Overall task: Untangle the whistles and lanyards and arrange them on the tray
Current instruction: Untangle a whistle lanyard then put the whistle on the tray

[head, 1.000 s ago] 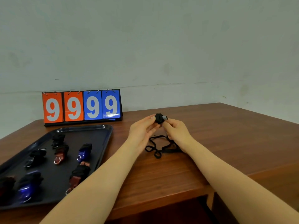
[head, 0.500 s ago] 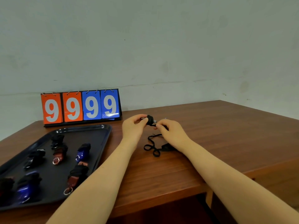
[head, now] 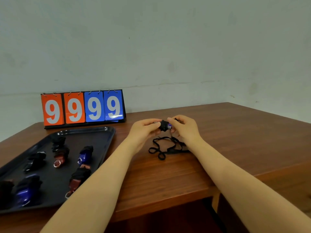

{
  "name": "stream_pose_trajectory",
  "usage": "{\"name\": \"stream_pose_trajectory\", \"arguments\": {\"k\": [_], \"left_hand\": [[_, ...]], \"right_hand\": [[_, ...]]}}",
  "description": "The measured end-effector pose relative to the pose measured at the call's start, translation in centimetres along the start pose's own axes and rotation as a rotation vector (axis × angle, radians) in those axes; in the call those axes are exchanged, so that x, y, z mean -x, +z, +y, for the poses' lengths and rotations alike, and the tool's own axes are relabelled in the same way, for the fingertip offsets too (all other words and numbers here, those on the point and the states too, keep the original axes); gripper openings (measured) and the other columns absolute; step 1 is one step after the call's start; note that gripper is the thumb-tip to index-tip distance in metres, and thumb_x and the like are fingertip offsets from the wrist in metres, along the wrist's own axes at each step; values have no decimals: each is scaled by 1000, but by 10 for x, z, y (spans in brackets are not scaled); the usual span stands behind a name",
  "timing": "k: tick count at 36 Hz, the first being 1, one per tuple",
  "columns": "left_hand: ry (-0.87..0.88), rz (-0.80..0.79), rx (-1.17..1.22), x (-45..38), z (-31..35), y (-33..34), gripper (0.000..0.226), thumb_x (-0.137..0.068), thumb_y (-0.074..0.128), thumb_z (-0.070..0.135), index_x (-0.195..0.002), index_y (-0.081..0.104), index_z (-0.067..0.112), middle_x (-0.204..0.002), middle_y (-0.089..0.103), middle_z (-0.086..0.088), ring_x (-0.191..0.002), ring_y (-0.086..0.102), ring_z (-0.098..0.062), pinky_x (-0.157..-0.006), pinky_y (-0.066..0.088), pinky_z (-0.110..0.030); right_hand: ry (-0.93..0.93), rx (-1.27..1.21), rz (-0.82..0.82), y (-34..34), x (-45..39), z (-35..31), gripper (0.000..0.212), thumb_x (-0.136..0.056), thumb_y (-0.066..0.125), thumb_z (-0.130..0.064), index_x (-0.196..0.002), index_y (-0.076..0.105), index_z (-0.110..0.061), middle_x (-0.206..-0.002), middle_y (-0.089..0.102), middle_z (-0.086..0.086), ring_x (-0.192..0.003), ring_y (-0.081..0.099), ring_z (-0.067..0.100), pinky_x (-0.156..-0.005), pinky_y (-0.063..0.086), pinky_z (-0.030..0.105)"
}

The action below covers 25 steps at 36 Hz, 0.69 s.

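Observation:
Above the wooden table, both hands hold one whistle (head: pixel 165 126) wrapped in black lanyard cord. My left hand (head: pixel 143 132) pinches its left side and my right hand (head: pixel 184 129) pinches its right end, where a purple and silver tip shows. The loose part of the black lanyard (head: pixel 164 147) trails down from the whistle and lies in loops on the table below my hands. A dark tray (head: pixel 101 137) at the left holds several wrapped whistles, blue, red-brown and black.
A flip scoreboard (head: pixel 82 108) showing 9999 stands behind the tray against the wall. The table's front edge (head: pixel 168 200) runs under my forearms, and its right corner lies near my right arm.
Both hands with the whistle have shifted slightly right and closer together. The right hand now pinches the whistle's end. The cord loops on the table lie much the same.

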<state>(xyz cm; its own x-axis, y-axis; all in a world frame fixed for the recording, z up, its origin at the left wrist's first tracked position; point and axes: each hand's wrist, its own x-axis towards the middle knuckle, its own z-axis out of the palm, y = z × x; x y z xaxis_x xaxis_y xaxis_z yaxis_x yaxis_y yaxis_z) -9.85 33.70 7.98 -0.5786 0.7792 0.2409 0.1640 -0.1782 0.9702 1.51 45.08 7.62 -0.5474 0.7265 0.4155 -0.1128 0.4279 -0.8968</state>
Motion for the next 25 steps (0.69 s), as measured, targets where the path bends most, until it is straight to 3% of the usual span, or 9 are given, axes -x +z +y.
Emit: {"name": "stream_pose_trajectory", "arguments": {"k": [4, 7, 9, 14, 18, 20, 22, 25], "left_hand": [[-71, -46, 233, 3, 1, 1, 27, -96, 53, 5, -117, 67, 12, -117, 65, -13, -100, 62, -20, -80, 55, -27], [-116, -87, 368, 4, 0, 6, 29, -99, 47, 6, -120, 66, 11, -123, 62, -15, -108, 62, -23, -79, 55, -28], [-125, -84, 394, 4, -1, 11, 29, -100, 44, 7, -120, 65, 8, -115, 65, -16, -99, 68, -21, -78, 55, -28], [-25, -71, 280, 4, -2, 25, 24, -100, 45, 5, -117, 61, 1, -86, 74, -7, -76, 71, -10, -76, 56, -23], [47, -62, 104, 1, -8, 27, 28, -93, 59, 5, -121, 61, 2, -109, 70, -14, -99, 70, -22, -91, 54, -32], [31, -44, 99, 0, -10, 26, 29, -93, 60, 7, -122, 60, 3, -110, 70, -15, -101, 69, -24, -92, 54, -35], [14, -34, 89, -1, -10, 27, 26, -94, 58, 9, -119, 61, 4, -105, 71, -11, -96, 70, -21, -88, 54, -32], [10, 9, -41, -3, -11, 29, 26, -96, 55, 17, -119, 62, 7, -81, 65, 2, -71, 61, -9, -74, 49, -27]], "right_hand": [[136, -188, -85, 0, 3, -5, 20, -91, 63, -26, -80, 68, -10, -56, 61, 1, -49, 48, 11, -57, 45, 23], [168, -252, -89, 1, 4, -7, 17, -93, 62, -23, -86, 68, -8, -59, 62, 3, -50, 55, 9, -56, 46, 22], [182, -268, -68, 2, 3, -7, 18, -93, 61, -20, -92, 69, -3, -59, 61, 3, -49, 58, 7, -54, 46, 21], [244, -328, -15, 2, -1, -4, 18, -94, 60, -18, -89, 67, -2, -60, 58, 4, -49, 56, 8, -50, 44, 19], [247, -298, 4, 1, -2, -3, 19, -95, 58, -18, -86, 67, -3, -59, 57, 2, -44, 54, 4, -50, 44, 18], [234, -272, -2, 3, -2, -3, 19, -95, 58, -18, -86, 66, -3, -61, 57, 3, -42, 53, 3, -51, 46, 18], [224, -235, -1, 4, -1, -2, 20, -95, 58, -18, -90, 66, 0, -63, 58, 5, -42, 54, 3, -50, 47, 17], [221, -193, 5, 6, -2, 0, 21, -95, 58, -19, -92, 67, 0, -65, 60, 6, -48, 57, 7, -51, 48, 18]]}}
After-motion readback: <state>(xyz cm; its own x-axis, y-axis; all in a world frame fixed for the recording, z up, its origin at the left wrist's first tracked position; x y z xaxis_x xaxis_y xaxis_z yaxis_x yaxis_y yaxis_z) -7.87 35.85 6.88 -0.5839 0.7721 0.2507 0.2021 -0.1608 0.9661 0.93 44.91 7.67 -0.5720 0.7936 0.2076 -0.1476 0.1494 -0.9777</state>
